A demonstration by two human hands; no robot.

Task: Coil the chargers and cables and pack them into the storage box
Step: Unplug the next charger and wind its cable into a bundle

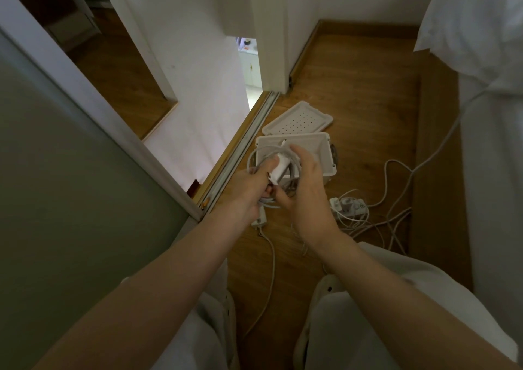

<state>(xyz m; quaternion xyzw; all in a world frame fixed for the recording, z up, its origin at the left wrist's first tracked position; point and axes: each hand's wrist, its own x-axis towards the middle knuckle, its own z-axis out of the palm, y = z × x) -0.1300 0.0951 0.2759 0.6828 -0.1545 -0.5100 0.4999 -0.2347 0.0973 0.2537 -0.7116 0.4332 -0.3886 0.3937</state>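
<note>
Home bedroom, corner beside a sliding wardrobe door.
Wood plank floor (356, 95) with matching skirting board (307, 48); bed along the right edge with white bedding (492, 171) and a pillow (475, 16) overhanging; sliding door (56, 185) on a metal floor track (246, 146), its mirrored panel (181, 72) reflecting white walls and floor; narrow doorway gap (252, 67) shows a brighter room with white cupboards; white power strip (351, 207) on the floor.

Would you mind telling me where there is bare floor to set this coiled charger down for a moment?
For the charger, the wooden floor is bare beyond the lid, up to the baseboard. Right of the storage box, toward you, the power strip and tangled cables crowd it.
</note>
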